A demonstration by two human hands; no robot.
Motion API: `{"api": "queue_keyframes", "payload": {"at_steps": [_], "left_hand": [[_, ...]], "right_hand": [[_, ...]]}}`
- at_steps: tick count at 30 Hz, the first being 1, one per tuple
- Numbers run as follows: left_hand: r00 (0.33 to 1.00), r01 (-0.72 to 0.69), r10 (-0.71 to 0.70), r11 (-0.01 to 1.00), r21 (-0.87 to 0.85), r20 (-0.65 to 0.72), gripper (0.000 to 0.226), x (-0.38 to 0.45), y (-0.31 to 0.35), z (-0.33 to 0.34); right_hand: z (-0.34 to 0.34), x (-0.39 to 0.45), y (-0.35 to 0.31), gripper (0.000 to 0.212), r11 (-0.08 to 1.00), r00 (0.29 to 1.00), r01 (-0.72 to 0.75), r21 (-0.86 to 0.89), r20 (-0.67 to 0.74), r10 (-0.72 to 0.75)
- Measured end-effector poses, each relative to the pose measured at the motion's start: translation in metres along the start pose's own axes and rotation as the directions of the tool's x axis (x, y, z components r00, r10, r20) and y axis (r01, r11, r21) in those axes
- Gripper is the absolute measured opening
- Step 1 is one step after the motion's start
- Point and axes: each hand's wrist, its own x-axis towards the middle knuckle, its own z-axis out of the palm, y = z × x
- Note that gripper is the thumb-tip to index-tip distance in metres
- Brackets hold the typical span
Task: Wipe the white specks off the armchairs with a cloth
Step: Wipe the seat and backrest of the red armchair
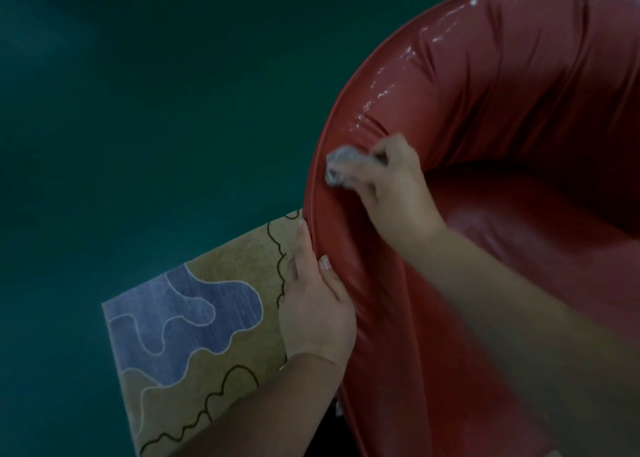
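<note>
A round red glossy armchair [485, 75] fills the right side of the head view. My right hand [391, 186] is shut on a small crumpled grey-white cloth [341, 165] and presses it against the top of the chair's left rim. My left hand [315, 300] grips that same rim lower down, thumb on the inner side and fingers on the outer side. A pale smear shows on the seat [502, 228]. The picture is blurred around the right hand, and I cannot make out single specks.
A tan rug [214, 370] with a blue patch and dark wavy lines lies under the chair at the lower left. Dark green floor [138, 110] covers the rest of the left side.
</note>
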Motion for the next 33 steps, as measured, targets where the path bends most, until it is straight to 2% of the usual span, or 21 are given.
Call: {"api": "queue_keyframes", "payload": {"at_steps": [3, 6, 8, 13, 19, 24, 28, 33], "left_hand": [[1.000, -0.006, 0.006, 1.000, -0.017, -0.020, 0.055, -0.001, -0.001, 0.001], [1.000, 0.014, -0.014, 1.000, -0.009, -0.012, 0.055, -0.002, -0.003, 0.001], [1.000, 0.016, -0.016, 1.000, -0.010, -0.007, 0.055, -0.001, -0.003, 0.001], [1.000, 0.015, -0.015, 0.998, -0.053, 0.015, 0.053, 0.000, -0.002, -0.004], [0.996, 0.037, -0.029, 0.994, -0.101, 0.087, 0.054, 0.006, -0.002, -0.007], [0.988, 0.014, -0.005, 0.998, -0.058, 0.155, 0.052, 0.054, 0.006, -0.009], [0.978, -0.061, 0.073, 0.996, -0.064, 0.196, 0.050, 0.110, 0.020, -0.006], [0.943, -0.143, 0.179, 0.979, -0.146, 0.280, 0.046, 0.179, 0.046, 0.004]], "right_hand": [[0.006, 0.032, -0.009, 0.025, 0.994, 0.993, -0.108, -0.012, -0.040, 0.107], [0.010, -0.003, -0.017, 0.026, 0.999, 1.000, 0.013, -0.040, 0.007, -0.013], [0.007, -0.038, -0.013, 0.026, 0.997, 0.998, 0.066, 0.041, 0.014, -0.067], [0.012, -0.042, 0.002, 0.028, 0.982, 0.990, -0.089, 0.169, -0.095, 0.106], [0.015, -0.035, -0.002, 0.030, 0.954, 0.975, -0.148, 0.259, -0.123, 0.185], [0.016, -0.036, -0.007, 0.034, 0.937, 0.959, -0.156, 0.312, -0.178, 0.219], [0.015, -0.023, -0.002, 0.037, 0.905, 0.902, -0.199, 0.376, -0.290, 0.319], [0.001, 0.026, 0.012, 0.038, 0.843, 0.813, -0.294, 0.451, -0.346, 0.469]]}}
